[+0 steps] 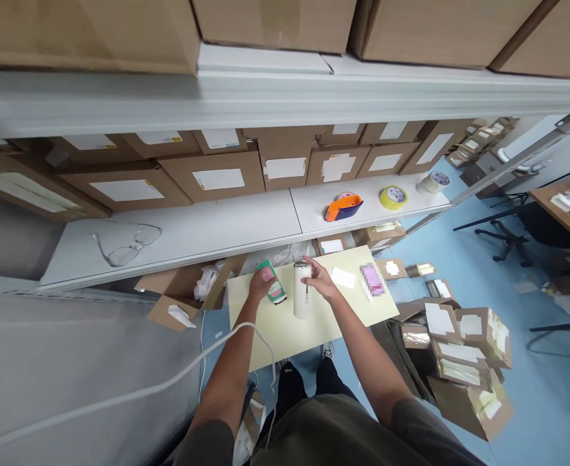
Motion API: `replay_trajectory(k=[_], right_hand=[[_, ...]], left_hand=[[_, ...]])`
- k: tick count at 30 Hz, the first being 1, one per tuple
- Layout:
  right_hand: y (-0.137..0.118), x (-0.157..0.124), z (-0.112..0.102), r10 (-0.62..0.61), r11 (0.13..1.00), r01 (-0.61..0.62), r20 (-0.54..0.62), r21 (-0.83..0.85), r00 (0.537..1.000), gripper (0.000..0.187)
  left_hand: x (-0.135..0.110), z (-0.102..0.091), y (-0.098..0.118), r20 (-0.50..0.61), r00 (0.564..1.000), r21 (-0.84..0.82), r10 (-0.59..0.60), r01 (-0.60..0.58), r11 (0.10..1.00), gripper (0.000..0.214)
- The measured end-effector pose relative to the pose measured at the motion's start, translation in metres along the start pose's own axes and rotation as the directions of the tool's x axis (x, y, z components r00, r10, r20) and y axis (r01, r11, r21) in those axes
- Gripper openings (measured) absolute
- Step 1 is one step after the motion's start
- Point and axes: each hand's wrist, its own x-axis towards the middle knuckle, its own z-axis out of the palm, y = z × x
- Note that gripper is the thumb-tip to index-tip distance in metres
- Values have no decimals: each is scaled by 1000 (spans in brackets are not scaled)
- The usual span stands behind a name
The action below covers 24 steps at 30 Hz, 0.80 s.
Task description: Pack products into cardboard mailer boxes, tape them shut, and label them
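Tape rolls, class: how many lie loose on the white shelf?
2: a yellow roll beside the orange dispenser, and a pale roll further right. Boxes may hide others.

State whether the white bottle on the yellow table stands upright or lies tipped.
Upright: the white bottle stands on its base on the yellow table, cap uppermost, the right hand holding its top.

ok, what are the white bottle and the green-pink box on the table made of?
White cylindrical bottle: matte white coat with a silvery top rim, so probably painted metal, though plastic can't be ruled out. Small green-and-pink box: looks like printed cardboard, with flat faces and crisp edges.
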Motion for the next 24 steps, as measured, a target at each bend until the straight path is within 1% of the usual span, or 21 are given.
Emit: replay_trajectory(k=[2,3,5,7,8,9,10,12,14,15,16,18,21,22,24], right_hand=[[9,-1,-3,0,999,2,-60,37,998,101],[14,-2,-4,1,999,3,-87,52,996,101],[22,-7,-9,-1,997,11,-127,73,992,98],[29,-14,-16,-11,996,24,-150,86,989,96],[31,-18,-20,-22,995,37,-162,90,987,94],[32,-22,-23,-35,995,52,-178,90,983,93],[32,-25,-27,-51,994,70,-199,88,979,91],[30,-30,-32,-85,992,106,-250,74,964,88],[23,-33,-32,-113,989,134,-292,55,950,86],[18,-33,-30,-128,988,148,-302,44,945,86],[12,-33,-26,-146,986,164,-306,33,941,86],[2,-32,-14,-191,979,204,-298,15,935,88],[-8,-25,13,-254,962,271,-285,20,924,90],[-8,-22,23,-262,959,282,-282,31,923,90],[-4,-16,41,-260,957,284,-279,52,924,89]], left_hand=[[33,-6,-11,-11,1000,257,-21,23,966,86],[48,-8,-16,4,999,357,-35,32,934,96],[75,-13,-26,40,993,538,-115,76,839,111],[92,-16,-36,63,977,678,-206,109,727,110],[95,-18,-41,75,974,723,-214,95,684,105],[95,-19,-45,93,976,752,-197,60,656,99],[91,-20,-48,123,981,765,-148,1,644,92],[73,-20,-54,197,980,750,15,-161,641,75],[45,-18,-59,252,948,699,194,-317,641,55],[29,-16,-61,243,935,678,259,-355,644,45],[14,-14,-64,228,924,655,308,-380,653,36],[-17,-8,-70,240,894,595,379,-444,670,22],[-55,3,-80,238,862,500,448,-504,704,15],[-66,6,-83,216,860,474,462,-506,720,15],[-84,14,-88,149,874,434,463,-478,763,16]])
